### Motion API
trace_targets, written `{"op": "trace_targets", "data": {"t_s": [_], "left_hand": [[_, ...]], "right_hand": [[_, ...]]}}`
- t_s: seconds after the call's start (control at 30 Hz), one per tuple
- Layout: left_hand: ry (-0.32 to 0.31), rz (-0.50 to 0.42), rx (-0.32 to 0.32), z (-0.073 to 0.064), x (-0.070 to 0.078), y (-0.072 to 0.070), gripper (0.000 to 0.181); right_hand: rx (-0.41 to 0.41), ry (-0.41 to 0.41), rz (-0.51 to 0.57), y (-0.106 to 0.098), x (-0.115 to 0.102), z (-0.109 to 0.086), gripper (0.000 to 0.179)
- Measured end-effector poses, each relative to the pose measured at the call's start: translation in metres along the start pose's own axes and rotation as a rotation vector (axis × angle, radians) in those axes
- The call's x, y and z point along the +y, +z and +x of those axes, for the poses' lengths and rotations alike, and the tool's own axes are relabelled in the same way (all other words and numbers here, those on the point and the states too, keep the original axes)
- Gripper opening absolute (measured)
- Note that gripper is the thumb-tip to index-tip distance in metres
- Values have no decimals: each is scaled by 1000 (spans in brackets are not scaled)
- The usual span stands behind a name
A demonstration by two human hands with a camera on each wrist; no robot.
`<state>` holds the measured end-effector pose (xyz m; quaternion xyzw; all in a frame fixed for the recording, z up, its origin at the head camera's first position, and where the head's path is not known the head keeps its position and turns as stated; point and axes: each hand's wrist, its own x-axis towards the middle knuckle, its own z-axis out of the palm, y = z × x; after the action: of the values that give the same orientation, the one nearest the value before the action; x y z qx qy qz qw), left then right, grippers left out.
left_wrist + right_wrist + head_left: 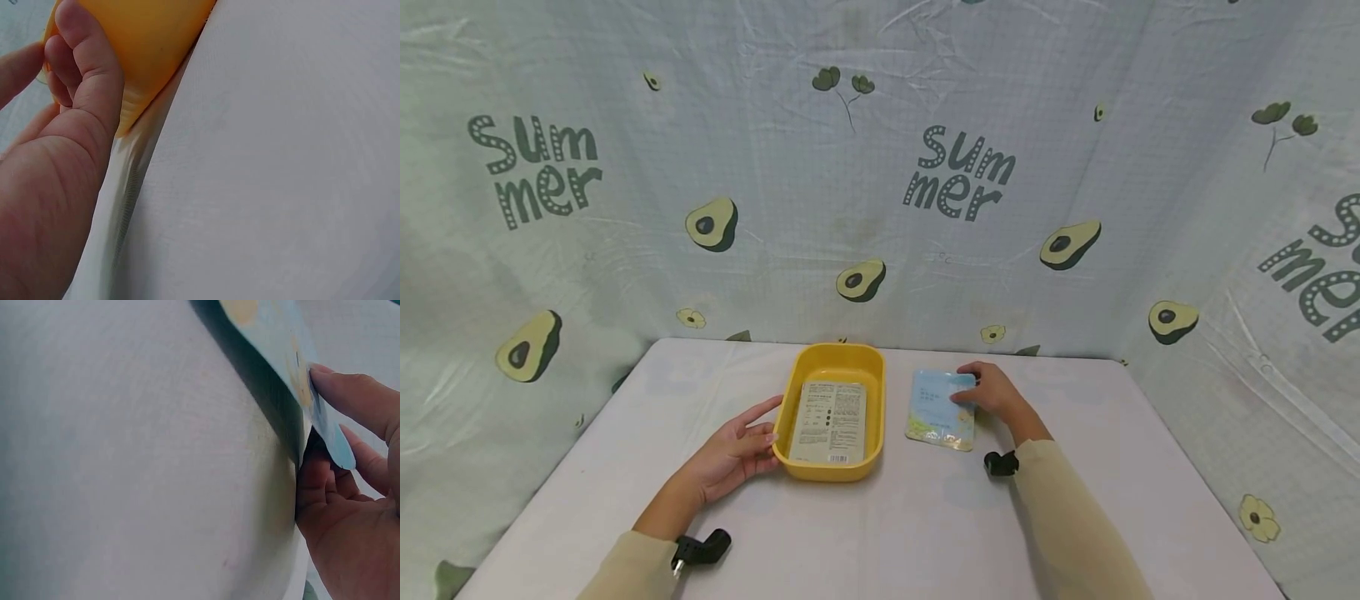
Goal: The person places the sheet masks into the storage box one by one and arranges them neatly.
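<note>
A yellow plastic tray (829, 472) with rounded corners sits on the table. My left hand (733, 458) rests against its left side, fingertips at the rim and outer wall; the left wrist view shows loosely bent fingers (94, 69) beside the yellow wall. Inside the tray lies a flat pale-grey sachet (829, 421), its printed side with a barcode facing up. To the right, my right hand (996, 392) pinches the right edge of a flat light-blue sachet (940, 408). In the right wrist view, the thumb is over this sachet and fingers are beneath, with its held edge raised.
A white cloth covers the table (917, 533). Behind it and at both sides hangs a pale curtain (760, 150) printed with avocados and lettering. Black wrist cameras (700, 548) are worn at both wrists, near the beige sleeves (1075, 517).
</note>
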<state>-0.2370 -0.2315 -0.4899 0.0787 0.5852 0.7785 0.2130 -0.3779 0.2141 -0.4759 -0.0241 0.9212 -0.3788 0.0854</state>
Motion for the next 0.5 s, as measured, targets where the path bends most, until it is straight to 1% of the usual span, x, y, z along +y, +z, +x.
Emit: {"op": "trace_targets", "data": {"t_s": [0.17,0.3,0.5], "left_hand": [[1,-1,-7,0,0,0,77],[3,-7,-13,0,0,-1,77],[-5,-3,-1,-1,1,1,78]], "right_hand": [[8,19,43,-1,1,-7,62],[20,15,71,0,5,-11,61],[22,14,123,2,10,-16,63]]}}
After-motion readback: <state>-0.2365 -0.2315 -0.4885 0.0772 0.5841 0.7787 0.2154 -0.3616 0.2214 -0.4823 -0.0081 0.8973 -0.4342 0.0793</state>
